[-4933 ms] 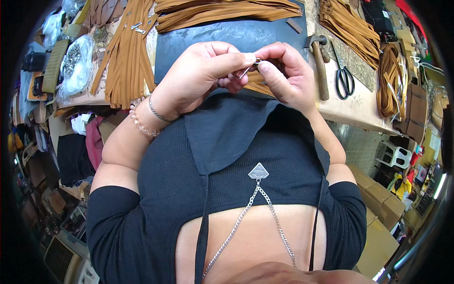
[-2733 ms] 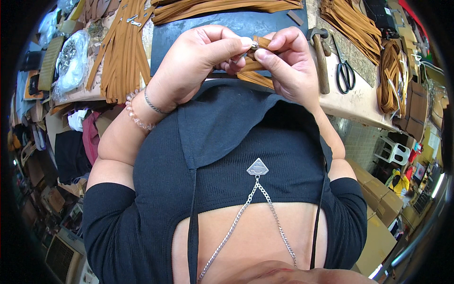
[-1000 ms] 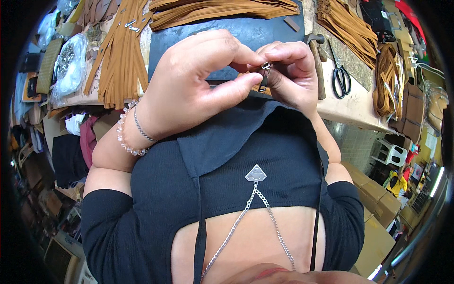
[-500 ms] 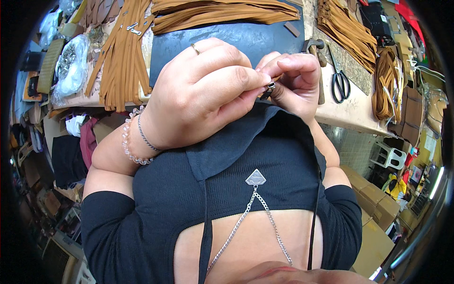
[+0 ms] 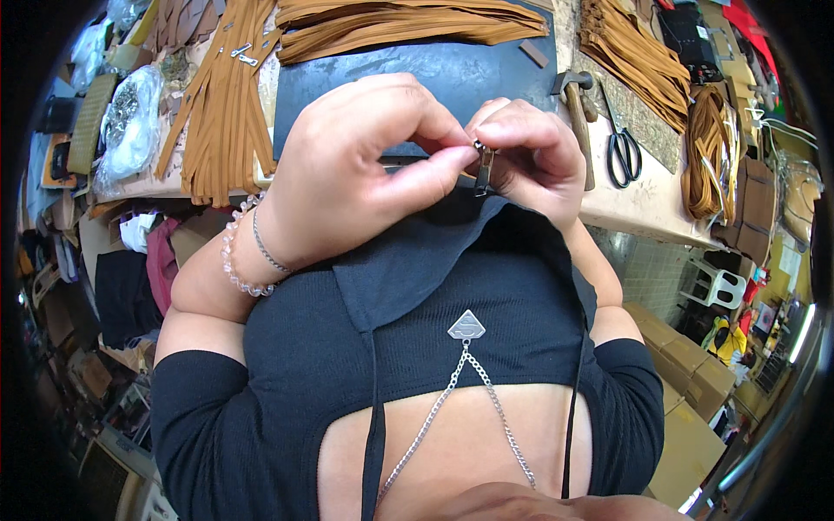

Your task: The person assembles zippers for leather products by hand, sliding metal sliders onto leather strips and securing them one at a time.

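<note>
Metal zip pull: the small silvery piece [image 5: 484, 172] was raised between the two hands, above the top edge of the black apron [image 5: 408, 252], its tab hanging downward.
Left hand: the hand [image 5: 378, 165] reached in with thumb and forefinger narrowed to a small gap at the upper end of the pull; whether they gripped it or only touched it could not be told.
Right hand: the hand [image 5: 532, 161] was curled, thumb and bent forefinger closed about the pull.
Left wrist: a clear bead bracelet [image 5: 233, 252] lay beside a thin chain bracelet [image 5: 263, 243].
Dark mat: the sheet [image 5: 495, 74] lay flat on the table [image 5: 638, 204] beyond the hands, a far bundle of brown strips [image 5: 408, 35] across its far edge.
Left of mat: a left bundle of brown strips [image 5: 221, 122] bore small metal pieces [image 5: 242, 55].
Right of mat: a hammer [image 5: 576, 130] lay near black-handled scissors [image 5: 624, 158], with a right bundle of brown strips [image 5: 634, 61] beyond.
</note>
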Demonstrator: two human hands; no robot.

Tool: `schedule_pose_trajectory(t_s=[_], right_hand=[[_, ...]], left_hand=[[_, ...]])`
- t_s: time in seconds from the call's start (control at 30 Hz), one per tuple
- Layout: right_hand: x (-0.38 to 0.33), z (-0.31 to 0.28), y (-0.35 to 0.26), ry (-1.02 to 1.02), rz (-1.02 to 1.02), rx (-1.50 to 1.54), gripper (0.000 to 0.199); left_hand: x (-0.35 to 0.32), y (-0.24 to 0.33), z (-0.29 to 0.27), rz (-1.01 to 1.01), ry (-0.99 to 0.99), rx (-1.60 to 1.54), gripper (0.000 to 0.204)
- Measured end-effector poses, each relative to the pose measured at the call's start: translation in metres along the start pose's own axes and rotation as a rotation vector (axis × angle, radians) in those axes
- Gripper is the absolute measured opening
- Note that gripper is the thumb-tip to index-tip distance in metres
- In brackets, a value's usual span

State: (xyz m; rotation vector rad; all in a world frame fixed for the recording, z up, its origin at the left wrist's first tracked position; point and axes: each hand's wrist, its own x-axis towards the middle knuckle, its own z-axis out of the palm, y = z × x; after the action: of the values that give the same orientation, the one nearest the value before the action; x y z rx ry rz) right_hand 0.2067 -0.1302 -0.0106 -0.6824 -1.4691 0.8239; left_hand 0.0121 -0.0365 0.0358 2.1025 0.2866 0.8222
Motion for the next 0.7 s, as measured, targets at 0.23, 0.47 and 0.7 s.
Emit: schedule_pose_trajectory(t_s=[0.23,0.47,0.7], right_hand=[[-0.0111,0.0043,0.0004,0.145,0.371,0.323,0.029],[-0.0102,0.0041,-0.0007,0.162,0.416,0.344,0.029],[-0.0085,0.0018,-0.0014,0.117,0.378,0.265,0.026]], left_hand=[[-0.0036,0.0015,0.0042,-0.425,-0.026,-0.39,0.007],[-0.0033,0.0019,0.0044,-0.534,-0.04,-0.499,0.009],[-0.0064,-0.0021,0.0101,-0.539,-0.028,-0.583,0.011]])
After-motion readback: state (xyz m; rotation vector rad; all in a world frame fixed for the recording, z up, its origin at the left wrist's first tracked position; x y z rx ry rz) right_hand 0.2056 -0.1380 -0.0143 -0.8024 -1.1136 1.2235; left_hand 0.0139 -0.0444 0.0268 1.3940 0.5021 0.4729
